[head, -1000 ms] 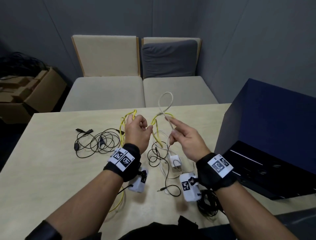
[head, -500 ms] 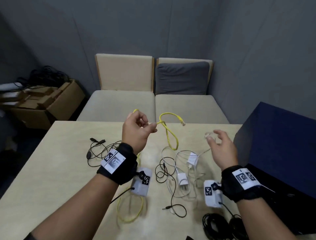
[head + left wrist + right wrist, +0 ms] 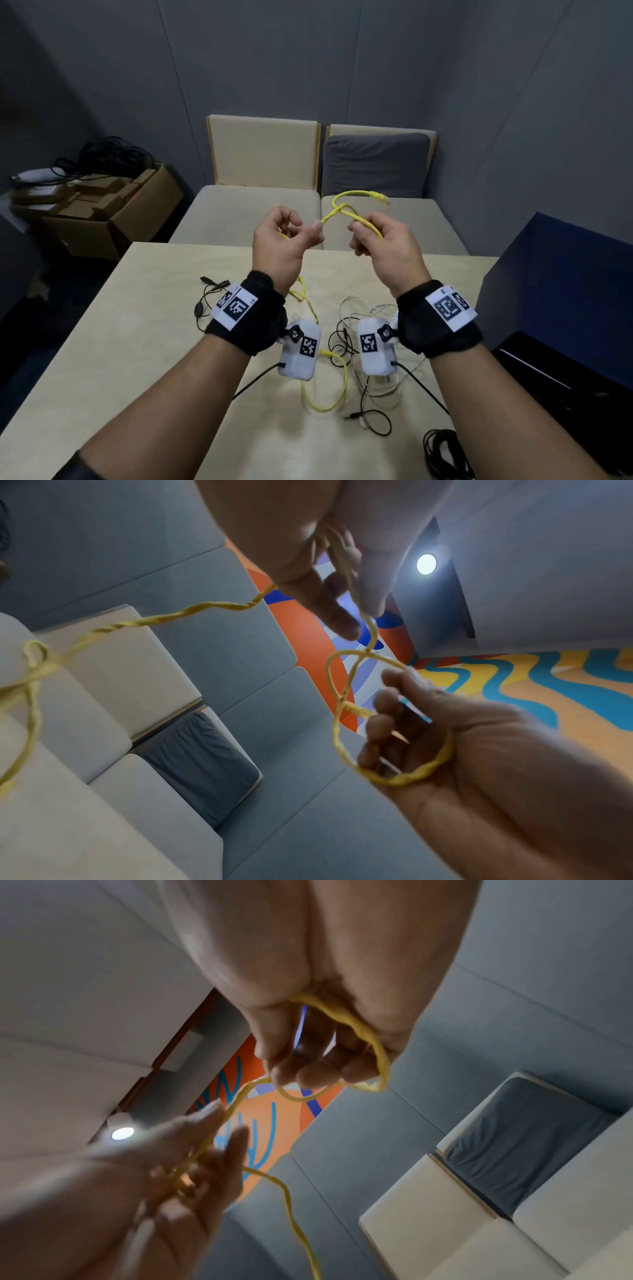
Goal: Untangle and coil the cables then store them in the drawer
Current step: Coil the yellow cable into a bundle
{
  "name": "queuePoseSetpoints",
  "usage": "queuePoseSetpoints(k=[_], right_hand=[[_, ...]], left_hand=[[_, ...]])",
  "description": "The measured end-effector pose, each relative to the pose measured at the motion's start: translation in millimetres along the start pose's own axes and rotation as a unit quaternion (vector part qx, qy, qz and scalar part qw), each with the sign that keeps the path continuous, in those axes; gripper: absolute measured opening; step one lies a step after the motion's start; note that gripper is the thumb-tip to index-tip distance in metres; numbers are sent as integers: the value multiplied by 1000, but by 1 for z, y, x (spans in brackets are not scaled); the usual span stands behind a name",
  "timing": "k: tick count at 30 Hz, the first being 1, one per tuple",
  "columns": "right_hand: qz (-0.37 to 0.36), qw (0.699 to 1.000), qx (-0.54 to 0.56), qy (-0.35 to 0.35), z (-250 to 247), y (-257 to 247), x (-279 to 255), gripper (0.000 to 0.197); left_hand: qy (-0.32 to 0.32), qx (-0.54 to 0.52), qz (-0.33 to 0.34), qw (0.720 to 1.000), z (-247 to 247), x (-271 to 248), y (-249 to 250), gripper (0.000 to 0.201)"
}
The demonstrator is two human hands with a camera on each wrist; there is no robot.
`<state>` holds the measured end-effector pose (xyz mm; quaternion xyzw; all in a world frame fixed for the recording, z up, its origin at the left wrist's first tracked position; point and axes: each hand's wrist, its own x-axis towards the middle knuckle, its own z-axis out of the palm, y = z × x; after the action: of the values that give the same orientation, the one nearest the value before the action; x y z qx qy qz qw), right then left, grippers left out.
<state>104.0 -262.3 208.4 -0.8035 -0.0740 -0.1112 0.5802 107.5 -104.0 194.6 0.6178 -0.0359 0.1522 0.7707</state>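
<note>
A yellow cable (image 3: 343, 209) is held up over the table between both hands. My left hand (image 3: 305, 229) pinches it between thumb and fingers. My right hand (image 3: 360, 233) grips it a little to the right, fingers curled round a loop (image 3: 373, 1042). A small crossed loop (image 3: 346, 669) stands between the hands, and the plug end (image 3: 381, 197) sticks out beyond. The rest hangs down to a loop on the table (image 3: 325, 390). White cables (image 3: 363, 308) and thin black cables (image 3: 342, 346) lie tangled beneath my right wrist.
A black earphone cable (image 3: 205, 301) lies on the wooden table (image 3: 137, 342) at the left. A black coil (image 3: 445, 455) sits at the near right edge. A dark blue cabinet (image 3: 565, 291) with a black open part (image 3: 548, 383) stands right. Sofa behind, cardboard boxes (image 3: 102, 212) left.
My right hand let go of the white cable, swung out open, then came back and took hold of the yellow cable. Both hands have risen higher with it.
</note>
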Motion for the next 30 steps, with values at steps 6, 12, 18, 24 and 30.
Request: queuePoseSetpoints(k=[6,12,18,24,30], right_hand=[[-11,998,57,24,13,-22,0,23],[-15,999,-1,46,26,-37,-3,23],[3,999,-48,-13,39,-47,-14,26],[22,969,245,-32,36,-51,-24,28],[35,924,381,14,37,-52,-21,28]], left_hand=[[4,82,-57,995,-41,5,-14,32],[-50,323,-111,939,-75,3,-9,39],[-160,345,46,924,-83,1,6,42],[-163,198,-52,965,-90,-2,-12,43],[-162,168,-8,972,-80,-1,-15,30]])
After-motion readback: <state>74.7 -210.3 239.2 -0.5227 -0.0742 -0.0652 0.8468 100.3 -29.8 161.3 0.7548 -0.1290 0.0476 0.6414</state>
